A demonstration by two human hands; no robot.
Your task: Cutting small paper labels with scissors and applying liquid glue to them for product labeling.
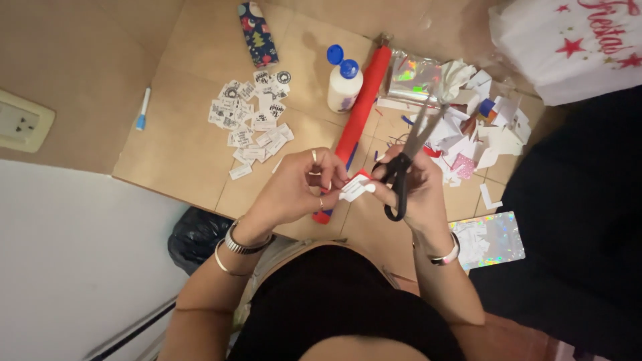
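My left hand (297,187) pinches a small white paper cutout (356,190) at its left edge. My right hand (418,190) touches the cutout's right side and also holds black-handled scissors (408,157), whose blades point up and away and look closed. Both hands hover over a brown cardboard sheet (194,154). A long red paper roll (361,110) lies just beyond my hands, running diagonally.
Several small printed paper labels (254,120) are spread on the cardboard. A white glue bottle with a blue cap (344,83), a patterned dark wrapped roll (258,32), a blue-tipped pen (142,109), paper scraps (481,127), a holographic sheet (491,239) and a white bag with red stars (575,47) surround them.
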